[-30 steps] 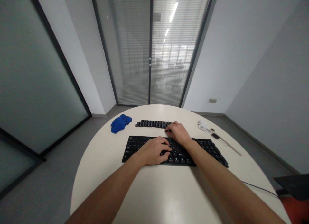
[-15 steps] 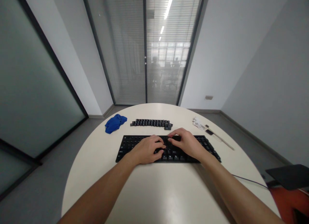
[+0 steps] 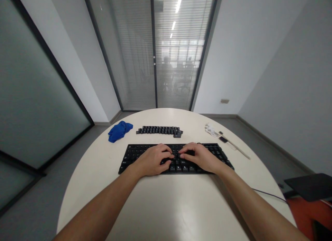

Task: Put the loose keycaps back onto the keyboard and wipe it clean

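Note:
A black computer keyboard [image 3: 145,148] lies crosswise on the round pale table. My left hand [image 3: 155,160] rests on its middle, palm low, with curved fingers and thumb apart over the keys. Just to the right, my right hand [image 3: 199,157] reaches in from the other side. Its thumb and forefinger come close together at the keys near the keyboard's centre; whatever lies between the tips is too small to make out. Behind the keyboard, several loose black keycaps [image 3: 158,130] stand in rows, with a larger keycap [image 3: 177,134] at their right end.
A crumpled blue cloth [image 3: 119,131] lies at the back left of the table [image 3: 166,206]. At the back right are a white crumpled item [image 3: 211,130], a thin pale stick [image 3: 240,149] and a small dark piece [image 3: 223,139]. A dark cable [image 3: 269,194] crosses the right edge.
The right hand's fingers have drawn down and closer together, a little nearer the front. The left hand stays on the keyboard. The whole view has shifted slightly.

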A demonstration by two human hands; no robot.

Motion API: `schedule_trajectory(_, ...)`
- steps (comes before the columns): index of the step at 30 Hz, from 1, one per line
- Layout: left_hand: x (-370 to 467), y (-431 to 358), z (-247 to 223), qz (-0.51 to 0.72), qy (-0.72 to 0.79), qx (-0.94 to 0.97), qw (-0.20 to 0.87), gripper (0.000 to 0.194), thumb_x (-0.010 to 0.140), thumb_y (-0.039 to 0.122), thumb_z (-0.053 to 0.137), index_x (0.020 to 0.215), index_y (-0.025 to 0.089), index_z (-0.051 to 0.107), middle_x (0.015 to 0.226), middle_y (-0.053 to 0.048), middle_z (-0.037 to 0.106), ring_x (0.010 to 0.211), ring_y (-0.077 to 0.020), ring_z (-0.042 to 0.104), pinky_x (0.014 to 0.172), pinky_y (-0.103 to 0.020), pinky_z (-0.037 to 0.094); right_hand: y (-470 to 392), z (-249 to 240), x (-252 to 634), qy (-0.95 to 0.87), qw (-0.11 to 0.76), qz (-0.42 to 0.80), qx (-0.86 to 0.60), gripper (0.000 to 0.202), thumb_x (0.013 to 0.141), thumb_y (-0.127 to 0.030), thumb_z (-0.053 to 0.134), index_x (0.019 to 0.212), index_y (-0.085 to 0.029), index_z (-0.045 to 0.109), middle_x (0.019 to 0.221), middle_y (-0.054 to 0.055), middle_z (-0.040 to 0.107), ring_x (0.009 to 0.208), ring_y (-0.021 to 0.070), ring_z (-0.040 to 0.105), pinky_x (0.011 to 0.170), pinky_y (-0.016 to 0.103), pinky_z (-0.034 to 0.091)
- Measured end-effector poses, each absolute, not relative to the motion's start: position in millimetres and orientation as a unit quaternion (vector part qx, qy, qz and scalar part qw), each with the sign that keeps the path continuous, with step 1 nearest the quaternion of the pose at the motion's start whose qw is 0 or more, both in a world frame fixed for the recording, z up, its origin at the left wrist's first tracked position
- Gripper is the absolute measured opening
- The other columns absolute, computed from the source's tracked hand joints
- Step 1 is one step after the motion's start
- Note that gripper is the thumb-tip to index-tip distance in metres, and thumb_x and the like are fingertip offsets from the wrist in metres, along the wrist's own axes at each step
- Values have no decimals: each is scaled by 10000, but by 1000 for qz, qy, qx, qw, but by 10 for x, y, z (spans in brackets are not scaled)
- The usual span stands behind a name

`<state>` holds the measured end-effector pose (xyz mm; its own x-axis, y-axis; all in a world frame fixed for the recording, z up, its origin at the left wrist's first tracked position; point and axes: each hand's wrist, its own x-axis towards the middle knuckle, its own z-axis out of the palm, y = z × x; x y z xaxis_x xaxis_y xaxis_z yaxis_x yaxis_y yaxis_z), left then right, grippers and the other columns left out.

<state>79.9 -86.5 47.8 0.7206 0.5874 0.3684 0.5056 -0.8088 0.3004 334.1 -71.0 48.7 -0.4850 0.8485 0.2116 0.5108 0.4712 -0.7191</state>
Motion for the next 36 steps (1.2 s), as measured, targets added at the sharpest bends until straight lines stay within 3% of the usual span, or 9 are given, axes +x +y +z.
schedule_trajectory(23,803,-870,472,225,300,923,85,251,905,214,583,1138,211,676,1163,-76,664,1101,-235,602,978,-382,503,-753,488,3264,-879,267,174,-356,107,892,-248,688,962,-250,769,963,37,772,934,219,684,911,377,499)
schedule_trajectory(30,805,-881,487,221,298,925,85,322,905,216,580,1220,212,641,1176,-84,655,1105,-241,595,988,-386,496,-761,491,3297,-858,275,205,-382,181,865,-219,683,1023,-254,764,1015,28,774,962,217,695,925,361,513)
schedule_trajectory(36,798,-881,487,220,286,929,84,365,924,220,564,1279,249,642,1196,-78,641,1099,-233,594,986,-389,495,-749,531,3356,-864,266,211,-371,103,881,-246,663,917,-253,759,965,20,772,929,210,705,899,338,526)
